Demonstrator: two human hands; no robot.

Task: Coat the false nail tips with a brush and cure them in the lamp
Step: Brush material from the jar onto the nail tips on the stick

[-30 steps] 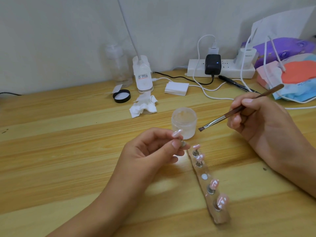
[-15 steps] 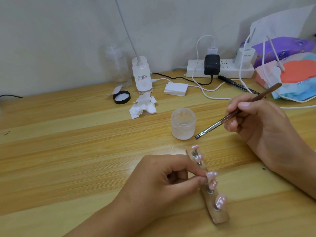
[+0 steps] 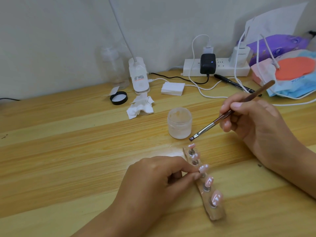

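A clear holder bar (image 3: pixel 215 213) lies on the wooden table, with several pink false nail tips on small metal studs. My left hand (image 3: pixel 153 183) pinches the stud of the middle nail tip (image 3: pixel 203 168) between thumb and forefinger, right over the bar's middle slot. My right hand (image 3: pixel 256 124) grips a brown-handled brush (image 3: pixel 222 117) like a pen; its flat bristle end hovers just above the farthest nail tip (image 3: pixel 191 145) and beside an open frosted gel jar (image 3: pixel 179 123).
The jar's black lid (image 3: pixel 118 98) and a crumpled wipe (image 3: pixel 141 107) lie behind the jar. A white clip lamp (image 3: pixel 138 75), a clear bottle (image 3: pixel 113 67), a pad stack (image 3: pixel 173 88), a power strip (image 3: pixel 216 67) with cables, a black pen (image 3: pixel 234 83) and tissue packs (image 3: pixel 290 65) line the wall.
My left hand carried the nail tip from up near the jar down to the holder's middle slot. The right hand and brush stayed almost still.
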